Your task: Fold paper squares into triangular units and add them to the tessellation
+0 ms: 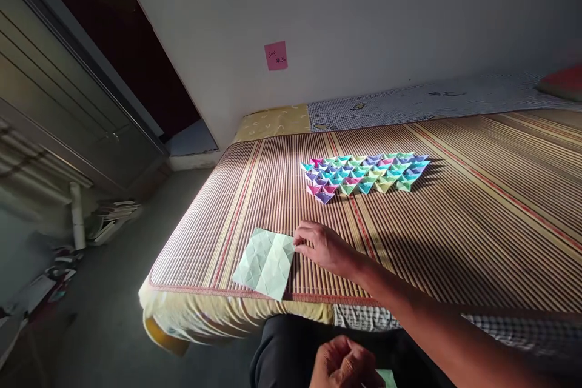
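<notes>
Your right hand point(313, 244) is at the creased sheet point(266, 265), laid flat at near left, probably for easy reach; your left hand point(341, 364) curls near green paper point(388, 378) (whether either grips, I cannot tell).

The creased sheet point(266, 264) is showing as thin, matt paper, its face broken by sharp fold lines. At its two o'clock, the folded pieces point(366, 176) are looking like crisp, matt paper as well. Beneath both, the mat point(273, 194) is appearing as slim, smooth wooden or bamboo slats, catching a faint sheen. Toward seven o'clock, the yellow bedding point(218, 315) is hanging as soft, wrinkled cloth. At twelve o'clock, the note point(276, 56) is showing matt paper against a smooth, matt wall point(409, 12). Toward nine o'clock, the floor point(150, 267) is looking hard and dull.
</notes>
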A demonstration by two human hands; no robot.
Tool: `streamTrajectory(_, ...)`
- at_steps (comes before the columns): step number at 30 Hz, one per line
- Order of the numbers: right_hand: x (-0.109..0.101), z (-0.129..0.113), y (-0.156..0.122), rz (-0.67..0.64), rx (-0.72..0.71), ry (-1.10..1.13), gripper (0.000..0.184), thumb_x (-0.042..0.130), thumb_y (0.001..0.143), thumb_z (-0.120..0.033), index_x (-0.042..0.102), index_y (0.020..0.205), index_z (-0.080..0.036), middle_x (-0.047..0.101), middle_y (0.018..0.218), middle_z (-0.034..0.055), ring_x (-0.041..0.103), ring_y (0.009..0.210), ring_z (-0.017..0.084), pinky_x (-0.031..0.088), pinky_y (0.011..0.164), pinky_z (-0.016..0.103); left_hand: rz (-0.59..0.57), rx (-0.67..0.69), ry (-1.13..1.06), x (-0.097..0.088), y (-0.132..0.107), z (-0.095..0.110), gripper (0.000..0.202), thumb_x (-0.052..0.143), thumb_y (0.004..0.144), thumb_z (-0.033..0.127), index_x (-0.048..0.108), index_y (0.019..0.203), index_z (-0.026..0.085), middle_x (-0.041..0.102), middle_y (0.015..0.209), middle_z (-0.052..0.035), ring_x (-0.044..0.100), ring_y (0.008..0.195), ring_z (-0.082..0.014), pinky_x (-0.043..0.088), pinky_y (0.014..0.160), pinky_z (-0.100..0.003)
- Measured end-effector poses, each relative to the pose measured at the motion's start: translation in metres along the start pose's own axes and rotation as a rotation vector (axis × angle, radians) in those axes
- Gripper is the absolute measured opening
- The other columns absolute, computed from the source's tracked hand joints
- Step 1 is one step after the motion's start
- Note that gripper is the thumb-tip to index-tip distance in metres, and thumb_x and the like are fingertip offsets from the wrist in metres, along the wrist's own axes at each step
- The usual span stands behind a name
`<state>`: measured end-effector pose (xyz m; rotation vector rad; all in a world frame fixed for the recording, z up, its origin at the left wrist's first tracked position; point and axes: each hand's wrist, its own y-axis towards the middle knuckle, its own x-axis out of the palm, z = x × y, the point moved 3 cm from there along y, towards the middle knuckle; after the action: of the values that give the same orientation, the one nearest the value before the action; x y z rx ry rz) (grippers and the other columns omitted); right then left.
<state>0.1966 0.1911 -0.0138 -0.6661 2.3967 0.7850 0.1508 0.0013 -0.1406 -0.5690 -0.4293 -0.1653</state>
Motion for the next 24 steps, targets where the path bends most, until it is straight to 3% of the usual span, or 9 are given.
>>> streamTrajectory(2,0.007,-0.011,-0.016,-0.029,0.024,0.028,0.019,0.072,0.083,-0.003,0.067,0.081,-0.021,0.066,0.085,-0.0017,0.065,0.078,0.014,0.047,0.071,0.025,0.240,0.261,0.187,-0.016,-0.021,0.038,0.052,0.067,0.081,0.069,0.069,0.085,0.016,0.069,0.067,-0.0065,0.063,0.059,-0.0178,0.046,0.059,-0.028)
streamTrajectory(4,0.009,-0.012,-0.032,-0.012,0.068,0.038,0.018,0.069,0.085,-0.004,0.067,0.083,-0.021,0.065,0.086,-0.0010,0.065,0.078,0.015,0.047,0.069,0.025,0.544,0.521,0.501,-0.038,-0.042,0.084,0.033,0.064,0.090,0.052,0.070,0.096,0.021,0.072,0.083,-0.0065,0.066,0.076,-0.0217,0.050,0.071,-0.032)
streamTrajectory(6,0.010,-0.007,-0.046,0.030,0.120,0.028,0.018,0.067,0.086,-0.004,0.066,0.082,-0.021,0.064,0.087,0.0000,0.065,0.078,0.016,0.047,0.069,0.027,0.750,0.679,0.801,-0.057,-0.050,0.123,0.022,0.065,0.089,0.041,0.070,0.102,0.023,0.072,0.105,-0.0085,0.067,0.095,-0.0273,0.052,0.088,-0.041)
streamTrajectory(8,0.016,0.001,-0.059,0.071,0.161,0.013,0.018,0.068,0.086,-0.004,0.065,0.080,-0.021,0.064,0.086,0.0007,0.064,0.076,0.017,0.047,0.067,0.028,0.745,0.712,0.999,-0.071,-0.040,0.147,0.029,0.066,0.087,0.037,0.068,0.112,0.023,0.069,0.116,-0.0104,0.064,0.109,-0.0315,0.051,0.094,-0.047)
streamTrajectory(10,0.024,0.009,-0.068,0.120,0.178,0.000,0.020,0.068,0.084,-0.002,0.063,0.079,-0.020,0.064,0.085,0.0016,0.064,0.080,0.019,0.048,0.072,0.031,0.739,0.708,1.150,-0.079,-0.021,0.158,0.037,0.070,0.084,0.036,0.066,0.117,0.020,0.067,0.117,-0.0123,0.062,0.112,-0.0336,0.051,0.096,-0.051)
streamTrajectory(15,0.043,0.022,-0.078,0.229,0.162,-0.013,0.021,0.066,0.085,-0.002,0.061,0.080,-0.021,0.064,0.092,0.0049,0.062,0.092,0.024,0.049,0.083,0.037,0.810,0.662,1.442,-0.077,0.012,0.160,0.056,0.077,0.079,0.031,0.061,0.129,0.013,0.065,0.122,-0.0170,0.059,0.114,-0.0369,0.049,0.100,-0.053)
streamTrajectory(24,0.044,0.025,-0.079,0.246,0.113,0.013,0.020,0.064,0.088,-0.002,0.060,0.080,-0.020,0.064,0.092,0.0043,0.061,0.090,0.022,0.049,0.081,0.035,0.817,0.608,1.428,-0.079,0.011,0.167,0.037,0.065,0.087,0.036,0.068,0.117,0.014,0.068,0.113,-0.0149,0.060,0.106,-0.0351,0.048,0.097,-0.050)
